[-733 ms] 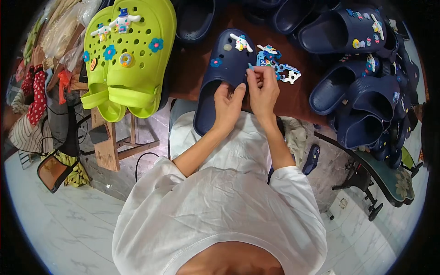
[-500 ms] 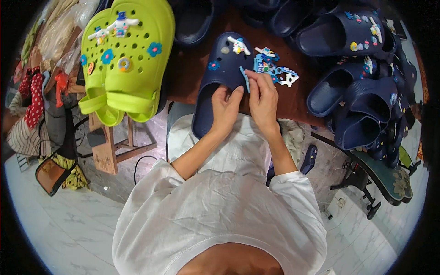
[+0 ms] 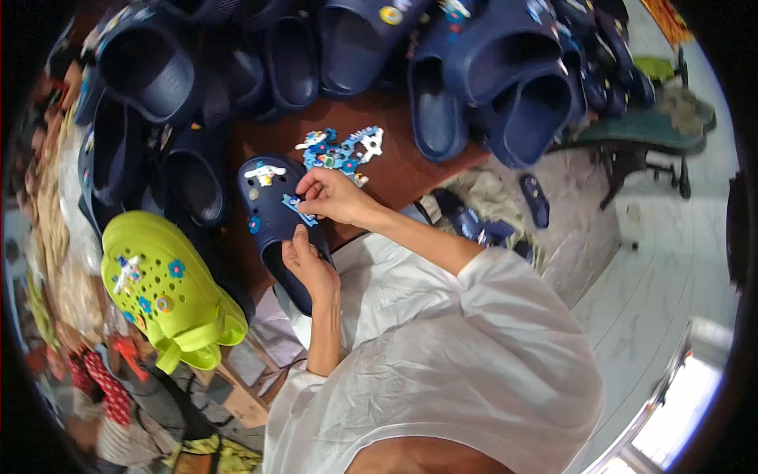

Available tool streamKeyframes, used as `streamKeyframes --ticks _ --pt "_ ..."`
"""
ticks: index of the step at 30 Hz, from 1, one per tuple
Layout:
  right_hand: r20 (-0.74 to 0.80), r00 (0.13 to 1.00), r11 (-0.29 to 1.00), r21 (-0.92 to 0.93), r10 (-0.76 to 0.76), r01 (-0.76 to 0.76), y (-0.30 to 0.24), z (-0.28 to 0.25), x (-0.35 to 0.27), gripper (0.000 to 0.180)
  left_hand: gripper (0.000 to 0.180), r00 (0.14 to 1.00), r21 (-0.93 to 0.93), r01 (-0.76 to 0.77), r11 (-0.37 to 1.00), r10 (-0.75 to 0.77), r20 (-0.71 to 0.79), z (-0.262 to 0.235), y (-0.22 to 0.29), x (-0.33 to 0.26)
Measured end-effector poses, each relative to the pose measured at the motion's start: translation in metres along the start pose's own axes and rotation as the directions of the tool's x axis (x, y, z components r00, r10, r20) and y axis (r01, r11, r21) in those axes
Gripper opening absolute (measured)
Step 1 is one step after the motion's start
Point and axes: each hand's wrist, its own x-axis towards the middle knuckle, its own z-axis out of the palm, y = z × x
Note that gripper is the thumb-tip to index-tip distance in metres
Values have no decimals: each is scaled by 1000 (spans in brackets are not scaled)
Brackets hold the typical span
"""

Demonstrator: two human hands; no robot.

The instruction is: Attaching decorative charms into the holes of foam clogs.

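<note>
Head view: camera has swung round since the last frames, so the layout looks rotated. Real change: the blue charm (image 3: 299, 210) was edge-on beside the navy clog (image 3: 269, 212); now it's printed face up, over the clog's upper, below the white long-eared charm (image 3: 264, 172). I read that as carrying giving way to placing.

Right hand (image 3: 338, 197): thumb at the charm's edge, fingers bent with a narrow gap; can't tell if it's still gripping. Left hand (image 3: 316, 275) holds the clog at the foot-opening rim, fingers partly hidden. Clog sits at the desk (image 3: 395, 183) edge, loose charms (image 3: 339, 154) just beyond.

Hidden: charm's underside and the hole beneath, so seated or loose is unknown. Loose pile overlaps, count unclear. Other navy clogs (image 3: 497, 47) cut off at top.
</note>
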Motion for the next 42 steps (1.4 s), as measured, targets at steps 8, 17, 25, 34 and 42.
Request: streamKeyframes --ticks 8,17,25,34,42 --pt "-288 858 904 -167 -426 393 20 35 -29 11 17 999 0 7 1000 -7 47 -9 -4 6" --pt "-317 669 702 -560 -672 440 24 73 -85 38 29 941 -250 265 931 -193 279 -36 -24 17" --pt "-65 740 691 -422 -669 587 30 -10 -109 23 21 998 94 -14 995 9 60 -1 -3 11" --pt "-242 946 482 -869 -217 -112 189 -207 -184 33 37 981 153 -139 978 157 -113 -4 -4 11" --pt "-381 804 -442 -881 455 -167 392 -388 -186 61 45 966 192 -173 966 205 -157 -6 -32 5"
